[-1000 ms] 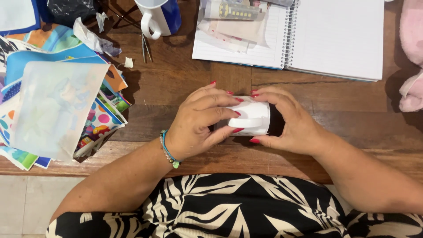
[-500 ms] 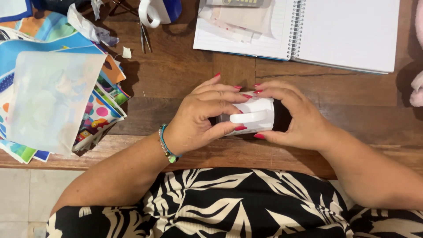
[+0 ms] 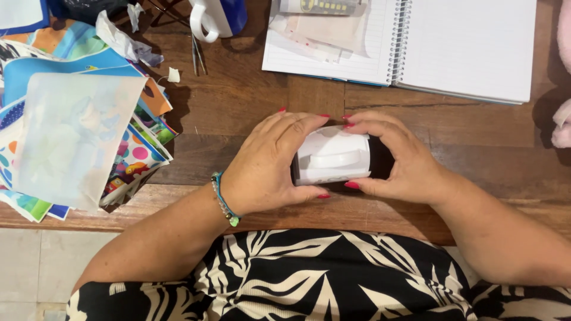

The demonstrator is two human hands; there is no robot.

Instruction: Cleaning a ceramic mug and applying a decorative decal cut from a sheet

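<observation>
Both hands — left hand, right hand — are clasping a black-and-white cylinder by its ends above the wooden table — apparently light, rigid, smooth.

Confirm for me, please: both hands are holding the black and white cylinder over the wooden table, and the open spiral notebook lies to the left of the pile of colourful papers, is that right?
Not quite. The head view shows the open spiral notebook to the right of the pile of colourful papers, not the left. The rest holds: the left hand and right hand hold the black and white cylinder over the wooden table.
</observation>
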